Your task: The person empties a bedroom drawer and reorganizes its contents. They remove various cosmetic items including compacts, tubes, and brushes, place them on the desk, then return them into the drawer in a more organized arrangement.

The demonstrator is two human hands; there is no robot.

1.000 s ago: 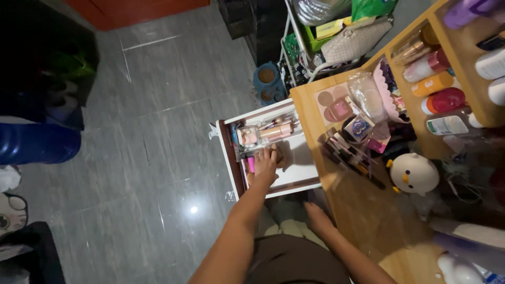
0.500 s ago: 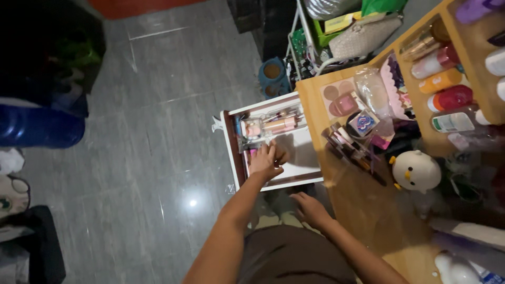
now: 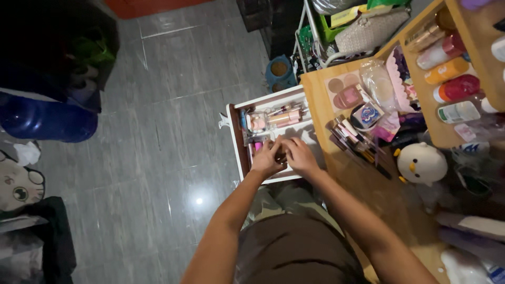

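Note:
An open white drawer (image 3: pixel 235 138) juts out from a wooden dressing table (image 3: pixel 319 100) and holds several cosmetic tubes and small boxes (image 3: pixel 274 118). My left hand (image 3: pixel 267 159) and my right hand (image 3: pixel 301 155) are both inside the drawer, side by side and touching at the fingertips. A small dark item (image 3: pixel 281 156) sits between the fingers of both hands; what it is cannot be made out. My forearms reach down over my lap.
The tabletop carries a row of makeup brushes and pencils (image 3: pixel 356 142), palettes (image 3: pixel 343 93) and a white round bird toy (image 3: pixel 421 163). Bottles stand on a shelf (image 3: pixel 451 89) at right. A blue water jug (image 3: pixel 44 122) lies on the grey tiled floor at left.
My right hand has come up from my lap into the drawer beside my left hand. The left hand stayed in the drawer, shifting slightly toward me.

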